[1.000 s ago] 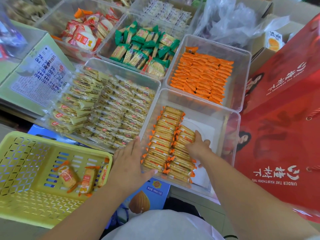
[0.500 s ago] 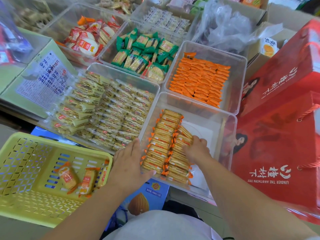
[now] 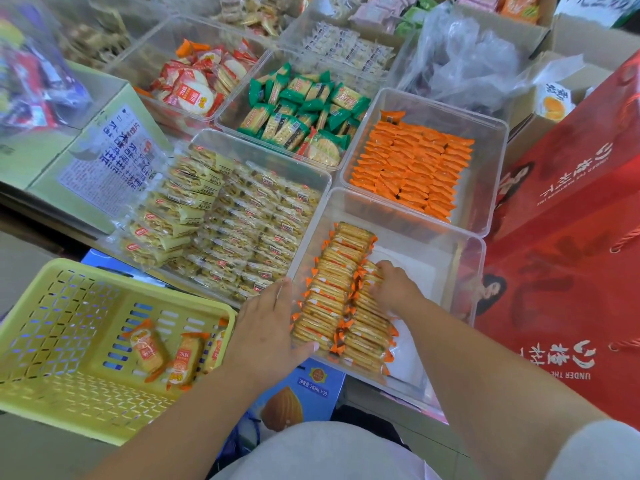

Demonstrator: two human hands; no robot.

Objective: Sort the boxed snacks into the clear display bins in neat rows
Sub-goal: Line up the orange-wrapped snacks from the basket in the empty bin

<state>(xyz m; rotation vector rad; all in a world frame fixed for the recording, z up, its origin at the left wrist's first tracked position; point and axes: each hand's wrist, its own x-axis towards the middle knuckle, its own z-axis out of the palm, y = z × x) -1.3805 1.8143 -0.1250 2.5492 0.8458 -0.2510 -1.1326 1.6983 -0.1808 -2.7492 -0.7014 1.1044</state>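
Note:
A clear bin (image 3: 415,220) in front of me holds two rows of orange-edged cracker packets (image 3: 332,282), stacked on edge along its left side. Its right half shows a bare white bottom. My right hand (image 3: 393,287) is inside the bin, fingers curled over the far end of the shorter right row (image 3: 367,337). My left hand (image 3: 266,327) rests flat against the bin's near-left outer corner, fingers straight, thumb along the front wall. A yellow slotted basket (image 3: 69,341) at lower left holds three loose packets (image 3: 149,348) of the same snack.
Neighbouring clear bins hold pale yellow packets (image 3: 242,220), orange packets (image 3: 412,168), green packets (image 3: 304,109) and red-and-white rice crackers (image 3: 197,84). A red gift bag (image 3: 571,271) stands close on the right. A blue almond carton (image 3: 301,393) lies below the bin.
My right hand has drawn back slightly along the right row and its fingers have curled onto the packets. My left hand has stayed at the bin's corner.

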